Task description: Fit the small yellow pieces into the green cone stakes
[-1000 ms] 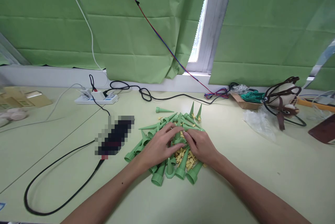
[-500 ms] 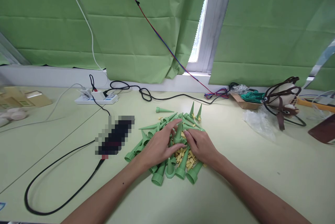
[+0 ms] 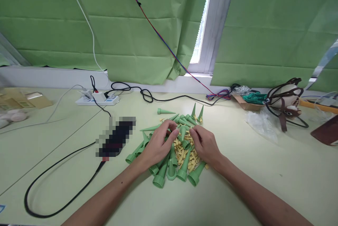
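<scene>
Between my two hands a green cone [image 3: 183,132] hangs over the pile, its wide end up and its tip pointing down. The fingertips of my left hand [image 3: 161,144] close at its left side. My right hand [image 3: 206,144] is closed just right of the cone, thumb against fingers; whatever it pinches is hidden. Under and around the hands lie several green cones [image 3: 161,175] and a heap of small yellow pieces [image 3: 194,160]. Behind the pile, two green cones [image 3: 193,110] stand upright with yellow pieces at their bases.
A pixelated dark object [image 3: 116,138] with a black cable lies to the left. Further back are a white power strip [image 3: 105,101] and looping black cable. At the right are clear plastic [image 3: 261,123], a cardboard box [image 3: 246,103] and a brown-strapped item [image 3: 286,95].
The cone between my hands has turned from tip up to tip down. My left thumb has risen to the other fingers, and my right hand has shifted slightly right. More yellow pieces show.
</scene>
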Demonstrator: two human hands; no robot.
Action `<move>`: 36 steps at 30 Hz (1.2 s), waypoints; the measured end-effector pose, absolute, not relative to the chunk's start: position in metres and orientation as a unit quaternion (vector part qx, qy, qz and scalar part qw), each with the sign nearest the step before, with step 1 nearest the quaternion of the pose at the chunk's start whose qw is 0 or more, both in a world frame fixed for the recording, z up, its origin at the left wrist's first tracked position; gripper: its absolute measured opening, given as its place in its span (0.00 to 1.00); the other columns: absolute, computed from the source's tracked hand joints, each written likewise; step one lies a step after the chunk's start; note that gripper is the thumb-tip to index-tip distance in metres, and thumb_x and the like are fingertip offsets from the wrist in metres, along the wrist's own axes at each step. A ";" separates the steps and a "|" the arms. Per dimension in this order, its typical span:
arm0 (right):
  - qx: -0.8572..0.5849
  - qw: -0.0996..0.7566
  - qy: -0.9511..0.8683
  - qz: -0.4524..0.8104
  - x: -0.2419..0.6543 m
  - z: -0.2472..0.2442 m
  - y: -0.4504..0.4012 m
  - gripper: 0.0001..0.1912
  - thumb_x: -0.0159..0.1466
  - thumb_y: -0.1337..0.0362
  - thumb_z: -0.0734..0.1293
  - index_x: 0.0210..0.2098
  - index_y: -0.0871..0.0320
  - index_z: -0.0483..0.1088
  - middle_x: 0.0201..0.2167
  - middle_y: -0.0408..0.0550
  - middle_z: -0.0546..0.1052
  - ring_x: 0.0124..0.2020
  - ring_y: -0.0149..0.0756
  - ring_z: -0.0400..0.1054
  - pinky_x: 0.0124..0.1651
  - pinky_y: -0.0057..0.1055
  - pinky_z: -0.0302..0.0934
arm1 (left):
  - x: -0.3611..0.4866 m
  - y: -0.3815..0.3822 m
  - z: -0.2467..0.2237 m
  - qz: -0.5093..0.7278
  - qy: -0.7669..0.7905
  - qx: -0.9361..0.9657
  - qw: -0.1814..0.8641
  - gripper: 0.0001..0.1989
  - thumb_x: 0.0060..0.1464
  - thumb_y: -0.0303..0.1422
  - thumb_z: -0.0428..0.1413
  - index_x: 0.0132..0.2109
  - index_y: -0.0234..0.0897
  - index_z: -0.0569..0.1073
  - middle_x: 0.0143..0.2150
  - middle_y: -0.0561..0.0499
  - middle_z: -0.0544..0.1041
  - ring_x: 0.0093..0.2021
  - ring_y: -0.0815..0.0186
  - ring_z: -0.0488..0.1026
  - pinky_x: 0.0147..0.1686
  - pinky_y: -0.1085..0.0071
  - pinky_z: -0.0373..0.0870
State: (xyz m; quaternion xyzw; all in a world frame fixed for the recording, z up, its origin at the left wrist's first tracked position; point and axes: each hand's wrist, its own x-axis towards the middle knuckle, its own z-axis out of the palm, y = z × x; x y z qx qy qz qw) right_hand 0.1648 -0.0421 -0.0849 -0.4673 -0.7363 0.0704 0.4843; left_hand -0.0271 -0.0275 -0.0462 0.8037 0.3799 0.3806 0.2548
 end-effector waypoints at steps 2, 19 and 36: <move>-0.466 0.490 -0.734 0.069 0.165 -0.084 -0.043 0.15 0.72 0.61 0.55 0.28 0.55 0.58 0.22 0.40 0.61 0.22 0.31 0.53 0.27 0.30 0.50 | -0.027 -0.028 -0.043 0.357 0.381 0.818 0.242 0.17 0.69 0.40 0.41 0.38 0.36 0.68 0.34 0.51 0.71 0.35 0.66 0.68 0.38 0.69 0.65; -0.429 0.485 -0.760 0.064 0.166 -0.085 -0.043 0.14 0.73 0.63 0.53 0.29 0.55 0.57 0.23 0.41 0.62 0.23 0.31 0.55 0.27 0.30 0.51 | -0.026 -0.026 -0.047 0.314 0.358 0.844 0.248 0.16 0.65 0.39 0.48 0.32 0.36 0.70 0.31 0.52 0.70 0.34 0.65 0.67 0.37 0.69 0.64; -0.438 0.470 -0.765 0.038 0.165 -0.082 -0.044 0.22 0.74 0.59 0.49 0.23 0.53 0.50 0.18 0.40 0.57 0.18 0.31 0.51 0.23 0.31 0.48 | -0.028 -0.029 -0.045 0.339 0.317 0.858 0.217 0.10 0.63 0.37 0.53 0.35 0.36 0.71 0.35 0.50 0.71 0.37 0.64 0.68 0.38 0.69 0.65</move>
